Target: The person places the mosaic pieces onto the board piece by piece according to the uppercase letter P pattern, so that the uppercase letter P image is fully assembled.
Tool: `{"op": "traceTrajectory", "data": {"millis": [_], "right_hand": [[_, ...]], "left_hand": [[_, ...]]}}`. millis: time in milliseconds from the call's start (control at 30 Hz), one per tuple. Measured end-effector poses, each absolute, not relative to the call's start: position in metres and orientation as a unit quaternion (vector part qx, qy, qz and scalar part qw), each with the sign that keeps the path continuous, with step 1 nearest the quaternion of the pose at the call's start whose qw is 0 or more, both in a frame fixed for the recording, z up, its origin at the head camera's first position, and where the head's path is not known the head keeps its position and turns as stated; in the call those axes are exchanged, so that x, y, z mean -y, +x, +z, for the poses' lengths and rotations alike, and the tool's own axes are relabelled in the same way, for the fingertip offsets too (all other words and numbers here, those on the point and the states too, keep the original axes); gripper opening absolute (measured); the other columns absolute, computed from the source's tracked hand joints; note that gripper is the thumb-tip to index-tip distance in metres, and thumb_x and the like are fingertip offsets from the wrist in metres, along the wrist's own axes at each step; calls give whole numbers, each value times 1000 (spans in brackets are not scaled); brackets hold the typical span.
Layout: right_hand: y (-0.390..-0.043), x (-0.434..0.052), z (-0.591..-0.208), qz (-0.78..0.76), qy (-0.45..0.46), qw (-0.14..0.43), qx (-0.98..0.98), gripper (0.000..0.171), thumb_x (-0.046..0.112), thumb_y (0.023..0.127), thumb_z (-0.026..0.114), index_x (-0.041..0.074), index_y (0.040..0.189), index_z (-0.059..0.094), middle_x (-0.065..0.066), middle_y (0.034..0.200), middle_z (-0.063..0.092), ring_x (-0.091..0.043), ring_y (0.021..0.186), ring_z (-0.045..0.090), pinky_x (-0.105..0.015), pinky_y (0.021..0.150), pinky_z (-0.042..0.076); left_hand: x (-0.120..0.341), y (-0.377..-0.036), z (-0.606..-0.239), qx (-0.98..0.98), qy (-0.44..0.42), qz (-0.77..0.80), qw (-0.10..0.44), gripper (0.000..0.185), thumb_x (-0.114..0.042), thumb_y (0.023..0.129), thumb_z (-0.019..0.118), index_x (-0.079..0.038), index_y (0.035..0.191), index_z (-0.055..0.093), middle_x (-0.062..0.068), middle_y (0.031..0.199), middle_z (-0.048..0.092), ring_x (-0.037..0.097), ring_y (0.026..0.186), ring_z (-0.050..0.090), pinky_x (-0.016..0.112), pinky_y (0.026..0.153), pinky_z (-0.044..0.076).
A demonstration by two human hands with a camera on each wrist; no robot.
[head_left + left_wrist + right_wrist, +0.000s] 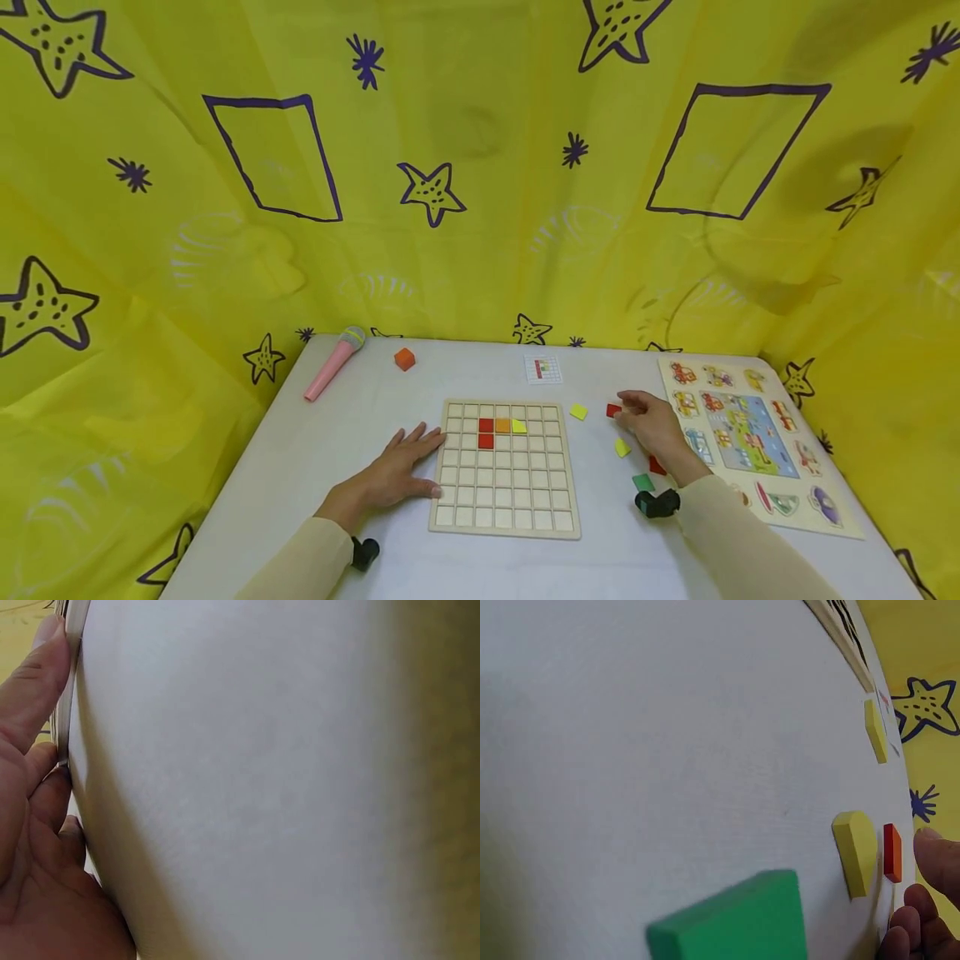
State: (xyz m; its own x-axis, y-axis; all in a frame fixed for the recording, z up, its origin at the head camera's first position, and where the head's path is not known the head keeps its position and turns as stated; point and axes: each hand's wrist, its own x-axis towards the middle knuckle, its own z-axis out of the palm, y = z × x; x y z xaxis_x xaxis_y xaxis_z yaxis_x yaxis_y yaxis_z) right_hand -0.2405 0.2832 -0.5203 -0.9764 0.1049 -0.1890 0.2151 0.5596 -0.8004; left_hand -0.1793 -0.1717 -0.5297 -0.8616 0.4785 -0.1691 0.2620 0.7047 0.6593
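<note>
Left hand (pixel 393 475) flat, open, touching grid board's (pixel 504 525) left edge; right hand (pixel 651 423) loosely curled over red tile (pixel 612 410), grasp unclear.

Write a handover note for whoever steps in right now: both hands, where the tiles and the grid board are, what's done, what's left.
Left hand: open, flat on the white table, touching the wooden grid board.
Right hand: open, fingers at a loose red square tile, nothing gripped.
Done: two red, one orange and one yellow tile sit in the board.
Left: loose yellow tiles, the green tile and red ones lie right of the board; most cells are empty.
</note>
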Motion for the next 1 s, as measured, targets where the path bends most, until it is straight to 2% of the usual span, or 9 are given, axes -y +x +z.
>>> {"op": "traceTrajectory", "data": {"millis": [200, 300, 400, 567, 767, 1000], "right_hand": [[-243, -285, -527, -417, 75, 54, -904, 44, 12, 98, 72, -1, 139, 63, -23, 124, 63, -33, 106, 55, -37, 87, 48], [-244, -285, -527, -396, 70, 54, -914, 39, 12, 97, 72, -2, 133, 67, -22, 118, 65, -33, 101, 55, -36, 83, 48], [-245, -285, -527, -386, 70, 58, -918, 36, 11, 97, 72, -2, 130, 68, -22, 115, 65, -33, 100, 55, -38, 84, 49], [-244, -286, -528, -379, 69, 67, -920, 36, 12, 98, 72, -3, 130, 68, -24, 119, 66, -34, 102, 57, -45, 90, 53], [-243, -287, -530, -372, 59, 66, -924, 35, 14, 101, 70, -3, 131, 67, -24, 122, 67, -34, 103, 58, -47, 93, 54], [-241, -287, -527, -388, 59, 38, -919, 38, 16, 104, 68, 0, 138, 63, -24, 130, 67, -37, 112, 60, -54, 102, 55]], "left_hand": [[172, -179, -530, -910, 205, 321, 165, 93, -39, 87, 84, -9, 163, 40, 9, 172, 34, 38, 164, 13, 62, 133, 1], [171, -180, -530, -910, 207, 321, 164, 93, -39, 88, 84, -9, 163, 39, 10, 172, 34, 38, 164, 13, 62, 133, 1], [171, -180, -530, -909, 208, 321, 164, 93, -39, 88, 84, -8, 163, 39, 10, 172, 34, 38, 164, 13, 62, 133, 1], [171, -180, -530, -908, 210, 323, 163, 93, -38, 87, 84, -8, 163, 40, 10, 172, 35, 38, 164, 13, 62, 133, 1], [171, -179, -530, -909, 208, 322, 163, 93, -38, 87, 85, -9, 163, 40, 9, 172, 35, 38, 164, 14, 63, 133, 2], [171, -179, -530, -908, 209, 324, 161, 92, -38, 87, 84, -8, 163, 40, 10, 172, 35, 39, 164, 14, 62, 133, 1]]}}
